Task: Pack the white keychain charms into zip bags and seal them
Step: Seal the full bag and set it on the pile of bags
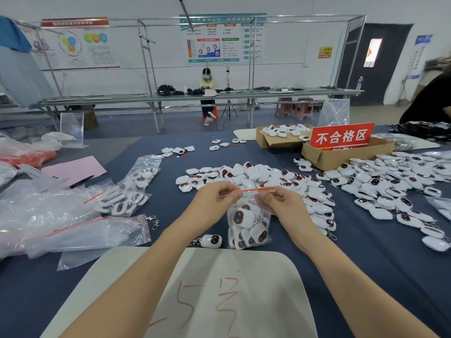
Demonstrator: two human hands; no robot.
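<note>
**INSPECTION NOTE: ZIP BAG HELD AT SEAL LINE, BOTH HANDS ON**

Item under work: one clear zip bag [247, 225], filled w/ white keychain charms (dark oval faces). It hangs upright at table centre-front, its bottom at or near the blue table cover [158, 208]; contact cannot be told.

L hand [214, 198]: thumb and fingers closed in a pinch on the bag's top edge, at the left end of the red zip strip [259, 190].
R hand [280, 203]: fingers curled, pinching the bag top right of centre. The strip shows red betw. the two hands and runs on above the R fingers. Whether the strip is pressed closed cannot be told.

Surroundings:
- Loose charm pile [256, 176] directly behind the hands; a larger spread [402, 186] to the right.
- Single charm [211, 241] w/ clasp lies just left of the bag's base.
- Filled bags [127, 198] to the left; beside them a stack of empty zip bags [73, 230].
- Cardboard box [324, 157] w/ red sign [341, 136] at rear right; a second box [268, 140] behind it holds more charms.
- White board [219, 276] w/ red handwritten marks lies under the forearms.
- Pink sheet [75, 168] and black pen [81, 181] at far left.
</note>
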